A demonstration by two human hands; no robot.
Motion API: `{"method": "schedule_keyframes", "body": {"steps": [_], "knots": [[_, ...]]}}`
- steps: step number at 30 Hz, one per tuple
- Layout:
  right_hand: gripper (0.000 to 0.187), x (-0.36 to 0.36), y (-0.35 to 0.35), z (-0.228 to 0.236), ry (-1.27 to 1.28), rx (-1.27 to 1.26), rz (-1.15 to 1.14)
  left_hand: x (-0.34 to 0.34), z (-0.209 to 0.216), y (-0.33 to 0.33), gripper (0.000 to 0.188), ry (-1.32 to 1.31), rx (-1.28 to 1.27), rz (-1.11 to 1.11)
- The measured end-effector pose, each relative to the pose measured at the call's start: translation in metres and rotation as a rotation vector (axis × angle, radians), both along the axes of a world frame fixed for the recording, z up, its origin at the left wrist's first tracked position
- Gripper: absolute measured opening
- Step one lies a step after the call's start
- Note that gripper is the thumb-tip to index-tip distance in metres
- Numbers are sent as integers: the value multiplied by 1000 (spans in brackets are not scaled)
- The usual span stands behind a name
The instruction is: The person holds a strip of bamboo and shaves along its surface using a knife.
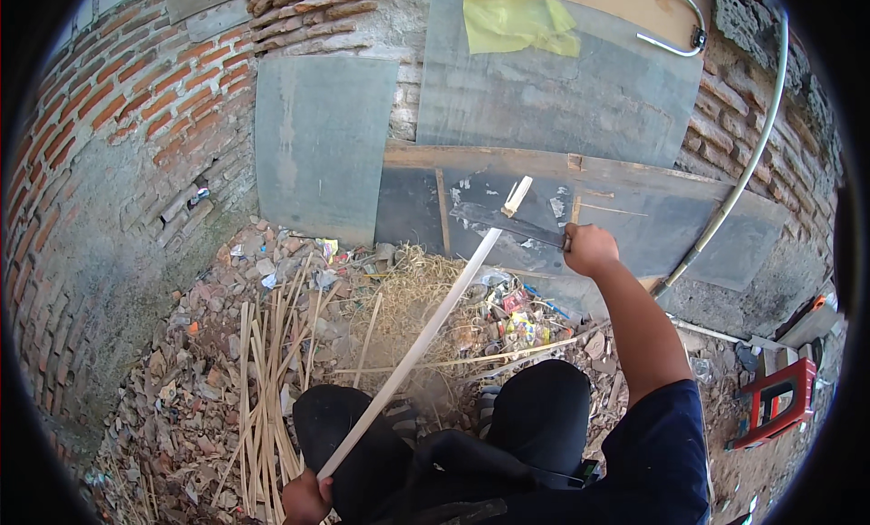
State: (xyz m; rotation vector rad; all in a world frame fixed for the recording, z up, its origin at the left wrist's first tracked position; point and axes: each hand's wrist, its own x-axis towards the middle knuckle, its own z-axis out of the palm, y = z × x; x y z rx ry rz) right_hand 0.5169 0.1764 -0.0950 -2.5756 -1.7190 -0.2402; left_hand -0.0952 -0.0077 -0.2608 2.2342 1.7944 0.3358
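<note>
Brick wall (118, 117) faced with grey boards (317, 154), rubble and split strips (263, 389) lying below. We are gripping the long pale bamboo strip (426, 330) at its near end in the clenched left hand (306, 498), its far tip raised before the boards; the right hand (589, 249) is clenching a dark blade (507, 221), apparently biting the tip. Light, springy, splintery: we judge the near end safest.

Pale bamboo strip (426, 330) slants upward — dark blade (503, 221) splitting its tip.
</note>
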Motion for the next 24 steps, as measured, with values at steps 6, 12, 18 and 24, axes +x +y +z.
{"method": "schedule_keyframes", "body": {"steps": [6, 12, 18, 24], "knots": [[34, -16, -9, -22, 497, 30, 161, -10, -8, -6, 43, -151, 24, -73], [32, -49, -29, -45, 481, 269, 163, 2, 0, -1, 43, -205, 101, -112], [20, -134, -50, -20, 153, -83, 533, 1, 0, -8, 44, -192, 73, -62], [15, -104, -4, -6, -220, 24, 605, -6, -6, -7, 41, -174, 104, -61]]}}
